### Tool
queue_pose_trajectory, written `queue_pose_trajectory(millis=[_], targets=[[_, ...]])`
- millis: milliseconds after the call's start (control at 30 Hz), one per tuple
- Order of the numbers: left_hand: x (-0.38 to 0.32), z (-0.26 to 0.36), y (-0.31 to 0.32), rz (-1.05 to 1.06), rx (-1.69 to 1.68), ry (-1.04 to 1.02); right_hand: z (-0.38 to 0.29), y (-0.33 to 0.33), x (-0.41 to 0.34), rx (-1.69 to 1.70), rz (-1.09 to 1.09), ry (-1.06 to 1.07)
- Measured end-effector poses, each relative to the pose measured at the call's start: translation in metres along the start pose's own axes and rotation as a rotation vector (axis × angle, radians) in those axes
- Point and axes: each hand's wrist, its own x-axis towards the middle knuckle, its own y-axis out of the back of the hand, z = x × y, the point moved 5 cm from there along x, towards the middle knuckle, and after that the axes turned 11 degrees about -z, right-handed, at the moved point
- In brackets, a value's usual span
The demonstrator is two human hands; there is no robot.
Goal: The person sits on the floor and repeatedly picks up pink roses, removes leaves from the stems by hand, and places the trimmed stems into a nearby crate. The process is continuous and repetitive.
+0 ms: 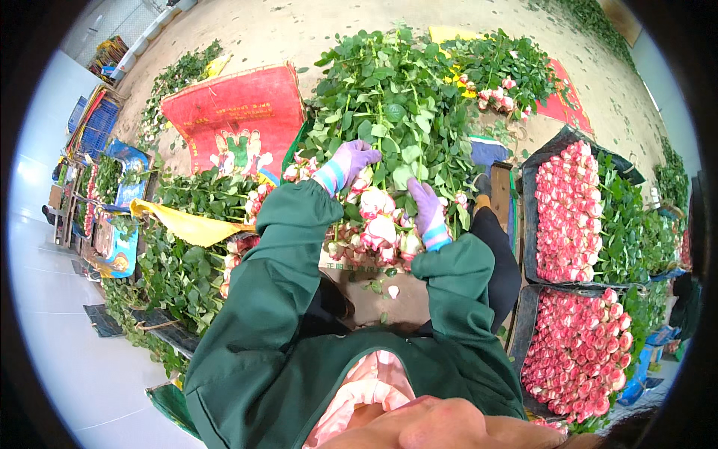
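A large heap of cut roses lies before me, its leafy stems (387, 95) pointing away and its pink-and-white blooms (378, 224) towards me. My left hand (353, 160), in a purple glove with a striped cuff, pinches a rose stem (380, 168) just above the blooms. To its right and nearer to me, my right hand (427, 209), gloved the same way, reaches in among leaves and flower heads. Its fingertips touch a pale leaf (403, 177); whether they grip a stem is hidden. Below the blooms, a loose petal (393, 292) rests on the surface.
Bundled roses (567, 213) stand in dark wrappers at right, with another full bundle (578, 353) nearer me. A red printed sack (241, 118) is behind at left. More roses (185, 269) and a yellow sheet (185, 224) lie left. Leaves litter the floor (269, 33).
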Motion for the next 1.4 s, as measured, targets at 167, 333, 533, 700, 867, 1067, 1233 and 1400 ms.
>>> queue_pose_trajectory(millis=[167,333,533,700,867,1067,1233,1400], targets=[[-0.03,0.063,-0.009,0.154,0.519,0.072,-0.063,-0.041,0.043,0.237,-0.251,-0.029],[0.005,-0.034,0.008,-0.12,0.019,0.06,-0.019,-0.039,0.045,0.302,-0.306,-0.223],[0.019,-0.061,0.008,0.002,0.173,0.048,0.008,-0.025,0.045,-0.067,-0.228,-0.178],[0.009,-0.053,0.029,0.167,0.48,-0.031,-0.014,0.014,0.035,-0.555,-0.253,0.687],[-0.026,-0.038,0.016,-0.404,-0.765,-0.197,0.046,0.001,0.036,-0.515,0.012,-0.405],[-0.065,0.041,0.032,-0.705,-0.84,-0.634,0.038,-0.01,0.022,-0.246,0.214,-0.24],[-0.052,-0.064,0.016,-0.471,-0.818,-0.35,0.005,-0.032,0.04,0.115,-0.009,-0.16],[-0.052,-0.059,-0.013,-0.425,-0.794,-0.352,-0.04,-0.05,0.049,0.2,-0.091,-0.071]])
